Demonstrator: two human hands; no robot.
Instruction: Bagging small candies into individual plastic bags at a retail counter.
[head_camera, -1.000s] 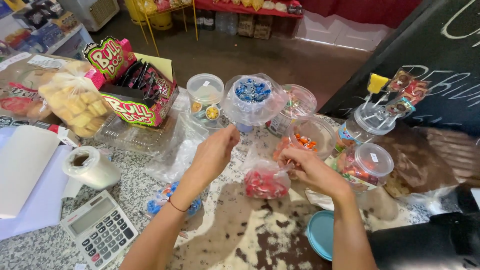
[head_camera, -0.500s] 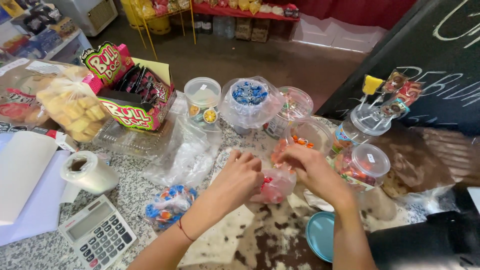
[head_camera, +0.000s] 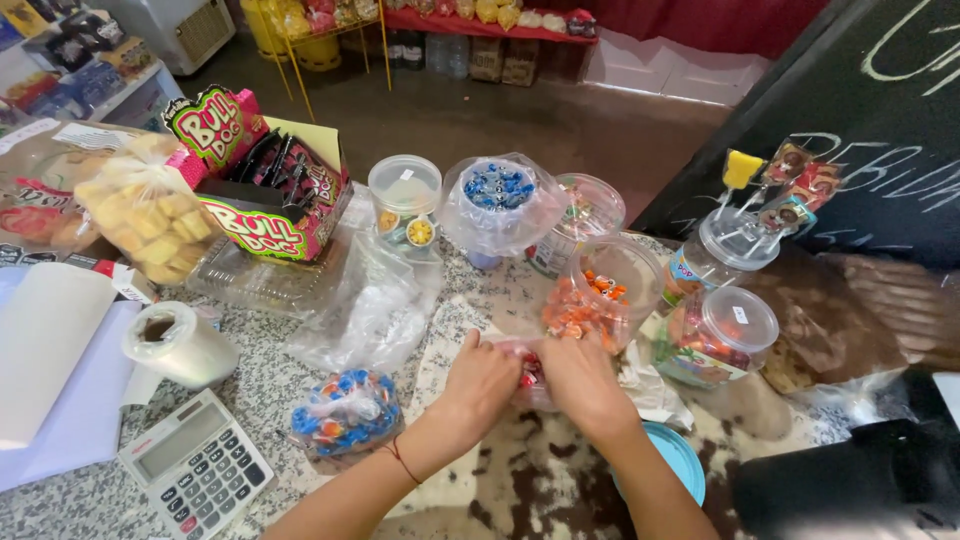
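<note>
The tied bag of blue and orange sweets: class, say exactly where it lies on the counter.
In the head view, the tied bag of blue and orange sweets lies on the counter just left of the left hand, right of the calculator.

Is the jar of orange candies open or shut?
Open: the jar of orange candies lies tipped, its lidless mouth facing the hands.

We see brown floor (head_camera: 480, 120) at 12 o'clock, black chalkboard (head_camera: 860, 130) at 2 o'clock, red shelf (head_camera: 470, 22) far behind.
</note>
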